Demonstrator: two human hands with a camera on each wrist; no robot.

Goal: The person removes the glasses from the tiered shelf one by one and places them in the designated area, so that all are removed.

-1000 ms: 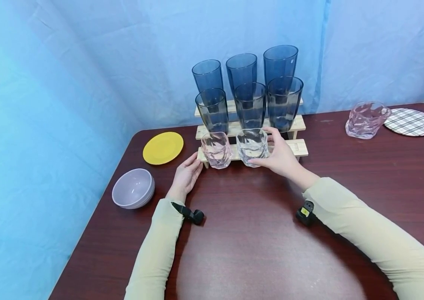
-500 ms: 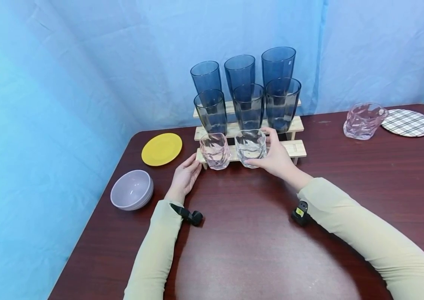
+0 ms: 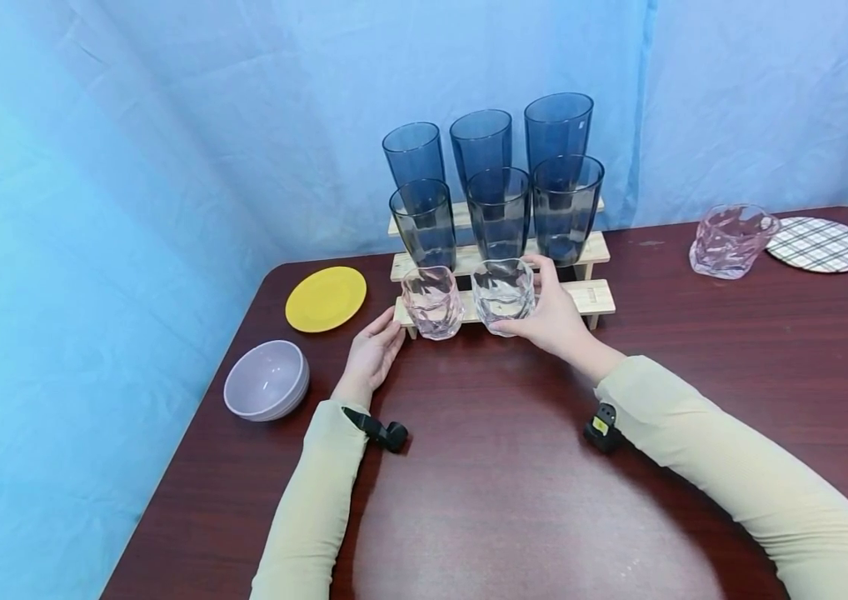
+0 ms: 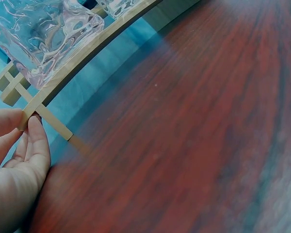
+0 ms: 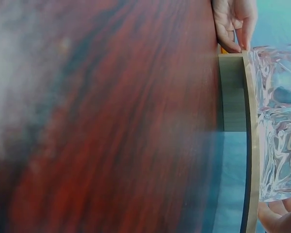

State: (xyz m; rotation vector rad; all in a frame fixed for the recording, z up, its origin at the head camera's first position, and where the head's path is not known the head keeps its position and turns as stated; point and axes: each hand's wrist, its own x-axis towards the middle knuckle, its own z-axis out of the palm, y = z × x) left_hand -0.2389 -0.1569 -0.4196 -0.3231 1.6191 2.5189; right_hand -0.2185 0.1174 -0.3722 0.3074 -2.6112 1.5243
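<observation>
In the head view, my left hand (image 3: 373,354) pinches the left end of the lowest step of a tiered wooden rack (image 3: 601,295). The left wrist view shows the thumb and fingers (image 4: 38,141) around that wooden end. My right hand (image 3: 555,315) holds a clear wavy glass (image 3: 502,293) upright at the lowest step, thumb in front and fingers behind its right side. Just left of it, a pinkish wavy glass (image 3: 433,303) stands on the same step. In the right wrist view, the clear glass (image 5: 281,155) appears right by the step's edge, the hand only partly visible.
Blue tumblers (image 3: 572,212) fill the two upper steps in rows. A yellow plate (image 3: 326,298) and a lilac bowl (image 3: 266,382) lie at left. At far right, a pink glass (image 3: 731,242) stands by a checked oval mat (image 3: 821,244). A blue curtain (image 3: 304,108) hangs behind the table.
My right forearm has shifted very slightly left. Both hands keep their holds, and the glasses and rack stay in place.
</observation>
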